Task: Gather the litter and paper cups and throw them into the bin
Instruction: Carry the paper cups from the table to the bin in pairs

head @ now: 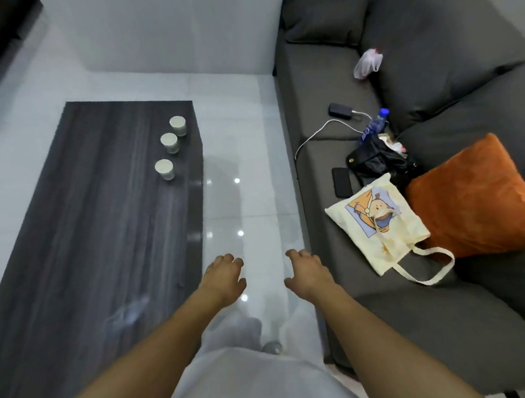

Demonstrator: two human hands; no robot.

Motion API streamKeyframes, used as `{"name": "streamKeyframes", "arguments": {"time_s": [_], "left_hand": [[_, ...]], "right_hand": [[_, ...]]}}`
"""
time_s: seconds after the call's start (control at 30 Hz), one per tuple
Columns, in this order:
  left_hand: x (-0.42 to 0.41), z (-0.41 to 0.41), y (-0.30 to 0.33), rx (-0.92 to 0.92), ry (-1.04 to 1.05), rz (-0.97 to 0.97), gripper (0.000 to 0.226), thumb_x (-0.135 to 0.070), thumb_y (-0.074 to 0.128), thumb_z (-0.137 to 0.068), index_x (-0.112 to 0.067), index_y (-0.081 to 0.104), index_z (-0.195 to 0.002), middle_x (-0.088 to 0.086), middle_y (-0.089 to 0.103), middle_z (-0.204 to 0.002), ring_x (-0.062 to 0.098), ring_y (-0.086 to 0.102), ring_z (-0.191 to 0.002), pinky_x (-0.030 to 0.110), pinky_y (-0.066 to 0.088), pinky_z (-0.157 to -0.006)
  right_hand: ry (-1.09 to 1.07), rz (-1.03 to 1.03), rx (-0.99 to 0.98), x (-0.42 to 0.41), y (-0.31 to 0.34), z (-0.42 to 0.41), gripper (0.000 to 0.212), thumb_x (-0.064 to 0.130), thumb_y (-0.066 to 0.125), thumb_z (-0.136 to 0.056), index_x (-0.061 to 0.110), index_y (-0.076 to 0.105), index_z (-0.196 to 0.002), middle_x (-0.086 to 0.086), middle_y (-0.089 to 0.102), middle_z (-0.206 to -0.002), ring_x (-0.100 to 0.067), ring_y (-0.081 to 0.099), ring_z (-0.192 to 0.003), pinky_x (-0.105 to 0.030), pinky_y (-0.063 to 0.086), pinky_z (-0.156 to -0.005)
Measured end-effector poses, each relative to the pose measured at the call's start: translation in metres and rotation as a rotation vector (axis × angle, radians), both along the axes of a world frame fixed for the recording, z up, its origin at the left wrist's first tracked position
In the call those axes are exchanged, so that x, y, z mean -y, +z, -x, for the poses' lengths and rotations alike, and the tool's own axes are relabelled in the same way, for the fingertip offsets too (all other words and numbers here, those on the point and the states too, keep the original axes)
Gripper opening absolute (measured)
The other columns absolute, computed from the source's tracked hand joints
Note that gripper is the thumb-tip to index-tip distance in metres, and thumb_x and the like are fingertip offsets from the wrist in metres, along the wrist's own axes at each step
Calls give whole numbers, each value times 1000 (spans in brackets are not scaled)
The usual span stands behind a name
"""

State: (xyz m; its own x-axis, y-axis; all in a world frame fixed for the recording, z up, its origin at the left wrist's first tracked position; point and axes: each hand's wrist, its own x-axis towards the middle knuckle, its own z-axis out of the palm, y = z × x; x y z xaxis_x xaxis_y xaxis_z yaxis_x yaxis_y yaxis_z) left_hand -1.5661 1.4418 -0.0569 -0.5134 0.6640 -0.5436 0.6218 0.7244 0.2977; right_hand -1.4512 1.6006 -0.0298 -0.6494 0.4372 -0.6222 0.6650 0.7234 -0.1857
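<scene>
Head view: evidently the gathering step has not begun; left hand and right hand hover over the floor, fingers loosely curled, holding nothing. Three paper cups stand upright in a row along the table far edge; next move calls for a forward reach. No bin visible

Three pale cups are sitting on a dark streaked-grey table; the sofa is showing charcoal, its cushion orange.
</scene>
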Motion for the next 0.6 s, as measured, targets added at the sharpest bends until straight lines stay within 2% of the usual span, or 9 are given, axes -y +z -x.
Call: {"name": "streamKeyframes", "arguments": {"time_s": [0.3, 0.47, 0.6], "left_hand": [[-37, 155, -18, -5, 229, 5, 50, -33, 50, -95, -14, 41, -140, 7, 42, -140, 25, 37, -130, 34, 33, -107], [-51, 247, -9, 10, 315, 1, 37, -31, 50, -92, -8, 51, -121, 11, 49, -127, 29, 42, -122, 37, 38, -101], [-55, 307, -2, -8, 415, -7, 36, -31, 50, -92, -10, 50, -122, 10, 48, -128, 29, 41, -123, 38, 38, -98]], "right_hand": [[197, 37, -26, -50, -19, 192, 63, 24, 55, -90, 22, 27, -146, -6, 39, -141, -30, 39, -124, -40, 42, -94], [275, 21, -36, -70, -8, 298, 62, 23, 55, -90, 22, 28, -145, -6, 39, -140, -30, 39, -124, -39, 43, -93], [359, 25, -80, -80, 1, 374, 62, 21, 55, -89, 21, 29, -145, -6, 40, -140, -30, 40, -123, -39, 44, -92]]}}
